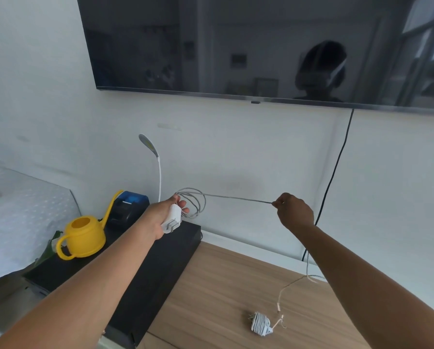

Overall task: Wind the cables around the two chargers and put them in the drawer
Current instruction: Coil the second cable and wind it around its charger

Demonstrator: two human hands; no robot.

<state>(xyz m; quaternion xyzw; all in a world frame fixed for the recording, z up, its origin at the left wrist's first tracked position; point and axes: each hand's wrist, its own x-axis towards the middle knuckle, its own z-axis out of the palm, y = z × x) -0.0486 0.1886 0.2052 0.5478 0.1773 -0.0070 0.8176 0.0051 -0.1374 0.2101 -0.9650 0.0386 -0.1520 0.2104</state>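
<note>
My left hand (164,214) holds a white charger (171,221) in the air, prongs pointing down and right. A few loops of its grey cable (238,198) hang beside my fingers. The cable runs taut to my right hand (295,212), which pinches it, and the rest drops behind my right forearm to the wooden top (223,285). A second white charger (260,323), its cable wound around it, lies on the wood near the front right, a short loose end beside it. No drawer shows.
A black cabinet (160,270) stands left of the wooden top, bearing a yellow watering can (84,238), a blue and black printer (130,205) and a white gooseneck lamp (158,170). A dark TV (236,46) hangs on the wall, its black cord (336,162) dropping down.
</note>
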